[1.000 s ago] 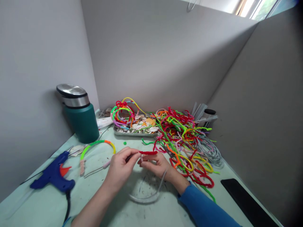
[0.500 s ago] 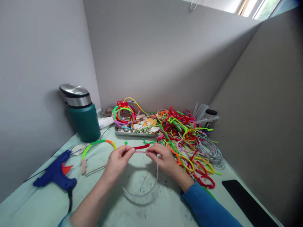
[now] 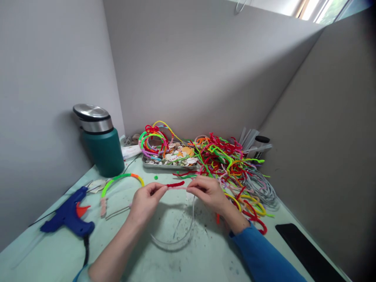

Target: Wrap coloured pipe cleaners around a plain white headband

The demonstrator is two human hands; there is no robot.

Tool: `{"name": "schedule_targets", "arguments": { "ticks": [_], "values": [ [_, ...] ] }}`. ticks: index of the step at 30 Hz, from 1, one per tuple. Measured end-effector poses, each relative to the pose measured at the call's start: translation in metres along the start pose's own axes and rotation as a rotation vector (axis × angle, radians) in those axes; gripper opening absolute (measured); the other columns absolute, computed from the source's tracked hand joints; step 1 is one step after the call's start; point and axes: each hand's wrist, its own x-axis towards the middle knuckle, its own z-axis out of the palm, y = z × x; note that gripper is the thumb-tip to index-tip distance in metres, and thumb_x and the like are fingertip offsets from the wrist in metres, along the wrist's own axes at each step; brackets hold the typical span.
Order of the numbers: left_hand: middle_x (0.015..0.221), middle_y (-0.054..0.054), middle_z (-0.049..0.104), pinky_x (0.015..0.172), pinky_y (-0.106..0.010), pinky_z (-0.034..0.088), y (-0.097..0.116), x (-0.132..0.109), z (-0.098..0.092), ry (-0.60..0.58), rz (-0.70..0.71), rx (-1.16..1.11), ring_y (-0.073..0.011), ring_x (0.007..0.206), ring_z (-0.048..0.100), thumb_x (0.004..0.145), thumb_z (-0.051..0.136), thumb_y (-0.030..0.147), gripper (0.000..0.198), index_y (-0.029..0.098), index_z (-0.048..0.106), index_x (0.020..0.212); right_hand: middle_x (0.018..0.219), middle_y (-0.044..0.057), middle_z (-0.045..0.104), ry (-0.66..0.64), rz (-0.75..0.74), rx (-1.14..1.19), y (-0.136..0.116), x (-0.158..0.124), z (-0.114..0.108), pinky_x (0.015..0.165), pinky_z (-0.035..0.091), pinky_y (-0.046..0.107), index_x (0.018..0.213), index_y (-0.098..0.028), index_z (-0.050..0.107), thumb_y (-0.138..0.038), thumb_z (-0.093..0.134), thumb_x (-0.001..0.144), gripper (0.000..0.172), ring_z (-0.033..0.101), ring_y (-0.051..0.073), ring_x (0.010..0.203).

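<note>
My left hand (image 3: pixel 148 199) is closed in a pinch on a thin headband; a fuzzy red section (image 3: pixel 175 184) of pipe cleaner juts out from its fingertips. Just below the red runs a pink pipe cleaner (image 3: pixel 178 188), stretched across to my right hand (image 3: pixel 207 192), whose thumb and fingers pinch its far end. The bare white headband (image 3: pixel 189 227) curves down in an arc under both hands; my left hand and wrist hide part of it. A second headband (image 3: pixel 119 177), wrapped in green, yellow, orange and pink, lies left of my left hand.
A blue glue gun (image 3: pixel 69 215) and a teal bottle (image 3: pixel 104 150) stand at left. Behind my hands is a metal tray (image 3: pixel 170 167) of small pieces and wrapped hoops. Tangled pipe cleaners (image 3: pixel 223 156) and grey bands (image 3: pixel 264 188) cover the right side, near a black strip (image 3: pixel 305 250).
My right hand has moved slightly right, drawing out a longer stretch of pink pipe cleaner. The headband's white end has shifted a little left and is less visible. My left hand has stayed put.
</note>
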Motion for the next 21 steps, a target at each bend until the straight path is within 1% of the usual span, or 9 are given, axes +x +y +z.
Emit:
{"name": "schedule_targets", "arguments": {
  "ticks": [2,6,9,12,15,18,21],
  "values": [
    [0.062,-0.001,0.061,0.055,-0.023,0.035,-0.001,0.001,0.0,-0.002,-0.018,0.001,-0.0153,0.059,0.051,0.067,0.061,0.045,0.03,0.015,0.066,0.07,0.069,0.003,0.062,-0.054,0.0,-0.048,-0.003,0.0,0.0,0.059,0.04,0.023,0.075,-0.017,0.065,-0.031,0.058,0.084,0.018,0.055,0.012,0.063],
    [0.061,-0.001,0.061,0.053,-0.022,0.034,-0.002,0.0,0.003,-0.046,-0.034,0.01,-0.0147,0.057,0.05,0.067,0.061,0.045,0.031,0.014,0.067,0.071,0.072,0.002,0.064,-0.18,0.034,-0.195,-0.008,-0.003,0.006,0.058,0.038,0.022,0.083,-0.018,0.065,-0.035,0.064,0.078,0.018,0.056,0.013,0.066],
    [0.059,0.0,0.06,0.051,-0.022,0.032,-0.002,-0.001,0.005,-0.081,-0.04,-0.016,-0.0132,0.054,0.048,0.067,0.061,0.044,0.03,0.014,0.067,0.07,0.071,0.002,0.064,-0.216,0.02,-0.295,-0.01,-0.005,0.011,0.058,0.036,0.023,0.08,-0.018,0.064,-0.032,0.061,0.081,0.014,0.056,0.013,0.065],
    [0.053,0.002,0.055,0.046,-0.021,0.029,0.0,-0.003,0.007,-0.101,-0.06,-0.059,-0.0108,0.047,0.043,0.068,0.06,0.043,0.03,0.014,0.067,0.072,0.071,0.003,0.062,-0.18,-0.017,-0.413,-0.013,-0.004,0.014,0.061,0.034,0.024,0.076,-0.018,0.064,-0.028,0.055,0.085,0.017,0.054,0.014,0.069],
    [0.045,0.005,0.049,0.042,-0.021,0.026,0.002,-0.005,0.008,-0.115,-0.095,-0.101,-0.0091,0.04,0.037,0.07,0.058,0.044,0.031,0.014,0.067,0.075,0.071,0.004,0.059,-0.132,-0.041,-0.512,-0.016,-0.003,0.014,0.063,0.033,0.026,0.074,-0.017,0.062,-0.028,0.053,0.086,0.019,0.051,0.015,0.072],
    [0.042,0.006,0.046,0.041,-0.021,0.025,0.004,-0.006,0.008,-0.112,-0.122,-0.106,-0.0083,0.038,0.034,0.07,0.057,0.043,0.031,0.014,0.067,0.076,0.071,0.004,0.058,-0.101,-0.076,-0.563,-0.019,-0.002,0.014,0.063,0.031,0.027,0.075,-0.017,0.061,-0.027,0.05,0.088,0.02,0.049,0.015,0.072],
    [0.042,0.006,0.047,0.04,-0.021,0.025,0.004,-0.006,0.008,-0.102,-0.123,-0.084,-0.0086,0.038,0.035,0.07,0.058,0.042,0.03,0.014,0.067,0.075,0.071,0.004,0.057,-0.082,-0.137,-0.578,-0.023,-0.003,0.013,0.06,0.029,0.027,0.079,-0.017,0.061,-0.025,0.045,0.09,0.02,0.048,0.014,0.068]
  ]
}}
